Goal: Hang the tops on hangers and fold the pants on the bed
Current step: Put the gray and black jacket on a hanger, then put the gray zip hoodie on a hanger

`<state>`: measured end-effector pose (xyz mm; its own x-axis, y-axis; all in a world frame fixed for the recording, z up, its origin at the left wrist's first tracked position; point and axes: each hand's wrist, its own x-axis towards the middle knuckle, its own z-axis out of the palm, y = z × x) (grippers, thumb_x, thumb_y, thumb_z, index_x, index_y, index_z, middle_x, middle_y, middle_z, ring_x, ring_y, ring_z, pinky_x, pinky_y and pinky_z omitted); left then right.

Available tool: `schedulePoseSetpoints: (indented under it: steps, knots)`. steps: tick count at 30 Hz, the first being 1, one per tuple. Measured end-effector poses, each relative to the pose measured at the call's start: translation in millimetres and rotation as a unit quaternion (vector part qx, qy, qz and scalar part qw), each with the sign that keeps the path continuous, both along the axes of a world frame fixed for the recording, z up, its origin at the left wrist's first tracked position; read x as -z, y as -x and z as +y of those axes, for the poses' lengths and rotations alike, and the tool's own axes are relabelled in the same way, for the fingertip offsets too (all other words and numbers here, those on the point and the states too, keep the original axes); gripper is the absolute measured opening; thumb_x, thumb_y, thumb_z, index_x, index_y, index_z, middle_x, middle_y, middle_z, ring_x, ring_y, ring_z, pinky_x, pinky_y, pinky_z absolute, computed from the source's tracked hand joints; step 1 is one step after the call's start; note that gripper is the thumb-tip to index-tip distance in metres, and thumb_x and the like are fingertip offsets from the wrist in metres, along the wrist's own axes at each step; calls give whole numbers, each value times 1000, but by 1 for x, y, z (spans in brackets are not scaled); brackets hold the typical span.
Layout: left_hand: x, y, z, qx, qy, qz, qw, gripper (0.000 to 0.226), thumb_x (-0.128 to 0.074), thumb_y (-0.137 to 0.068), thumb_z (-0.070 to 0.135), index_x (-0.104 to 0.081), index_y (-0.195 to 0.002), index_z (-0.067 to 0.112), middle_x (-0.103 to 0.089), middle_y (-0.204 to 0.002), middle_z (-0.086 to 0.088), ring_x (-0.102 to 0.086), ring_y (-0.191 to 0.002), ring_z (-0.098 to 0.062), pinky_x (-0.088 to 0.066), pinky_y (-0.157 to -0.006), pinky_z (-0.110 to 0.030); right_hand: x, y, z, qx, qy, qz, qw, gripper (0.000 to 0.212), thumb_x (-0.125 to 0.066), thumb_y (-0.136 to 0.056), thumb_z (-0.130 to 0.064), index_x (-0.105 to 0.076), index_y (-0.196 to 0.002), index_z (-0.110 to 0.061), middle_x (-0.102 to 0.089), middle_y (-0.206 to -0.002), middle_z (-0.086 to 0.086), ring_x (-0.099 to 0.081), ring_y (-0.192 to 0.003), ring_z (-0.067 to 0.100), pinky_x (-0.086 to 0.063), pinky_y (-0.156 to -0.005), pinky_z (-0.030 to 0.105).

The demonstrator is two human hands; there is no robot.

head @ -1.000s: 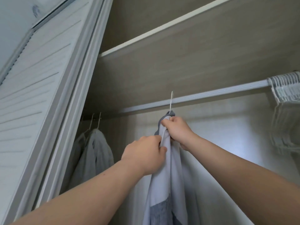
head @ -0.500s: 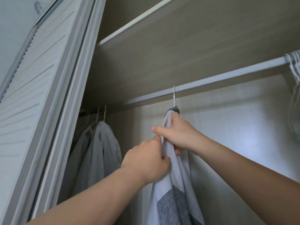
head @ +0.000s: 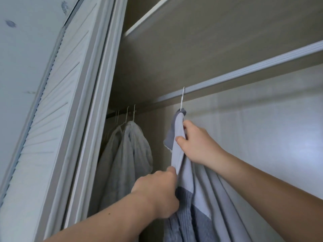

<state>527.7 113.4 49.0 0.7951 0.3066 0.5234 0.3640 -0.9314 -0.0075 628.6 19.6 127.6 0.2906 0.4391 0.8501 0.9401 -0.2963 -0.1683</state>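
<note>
- Right hand (head: 195,144) is the higher one. Thumb and fingers are curled in, pinching the top (head: 201,189) at its shoulder, near the neck end.
- Left hand (head: 157,194) sits lower and a bit left of the right one. It's closed like a fist round the front edge of the same top, so both hands have hold of it.
- The top is pale lilac-grey, with a darker ribbed grey panel showing just right of the left hand. A darker grey collar bit pokes out above the right hand's thumb.
- It's on a hanger (head: 182,98), though only the thin white hook is visible. The hook is straight above the right hand and sits over the rail (head: 244,71).
- The rail climbs away to the right above both hands, tucked under a wood-look shelf (head: 209,41).
- Off to the left of the left hand, further along the rail, a couple of grey garments (head: 132,154) hang on their own white hooks, apart from the top.
- Way left of both hands is a white louvered door (head: 57,110).
</note>
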Motion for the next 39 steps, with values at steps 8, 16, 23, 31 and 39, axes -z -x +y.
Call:
schedulePoseSetpoints:
  steps: [8, 16, 23, 31, 39]
  knots:
    - [4, 17, 49, -98, -2, -24, 995, 23, -54, -90, 25, -38, -107, 24, -55, -97, 1, -60, -89, -25, -47, -72, -39, -14, -13, 85, -19, 30, 34, 999, 27, -50, -99, -27, -52, -123, -14, -63, -120, 16, -61, -107, 38, -50, -83, 39]
    - [1, 19, 66, -178, -12, -10, 984, 51, -48, -96, 13, -31, -143, 17, -63, -111, -6, -58, -84, -24, -44, -63, -36, -34, -11, 156, -18, 90, 62, 994, 34, -53, -101, -20, -55, -132, -8, -63, -119, 16, -64, -101, 36, -54, -80, 39]
    - [1, 12, 65, -186, 14, 0, 982, 49, -50, -95, 8, -34, -142, 12, -63, -116, -11, -63, -100, -31, -48, -70, -39, -32, -31, 188, -17, 111, 96, 989, 51, -54, -98, -15, -43, -147, -13, -57, -133, 18, -62, -111, 38, -56, -91, 49]
    - [16, 35, 47, -132, 19, 11, 991, 39, -59, -91, 9, -45, -127, 15, -62, -101, -7, -66, -91, -30, -56, -71, -41, 10, -45, 153, -78, 89, 57, 991, 46, -55, -98, -22, -46, -143, -23, -63, -129, 12, -63, -106, 32, -51, -79, 37]
    - [61, 149, 8, -42, -29, -27, 998, 7, -44, -98, 28, -45, -99, 22, -58, -91, -2, -63, -84, -29, -57, -76, -44, 97, 14, 86, -183, 61, 69, 979, 50, -55, -99, -33, -41, -147, -34, -43, -152, -6, -56, -119, 11, -39, -98, 28]
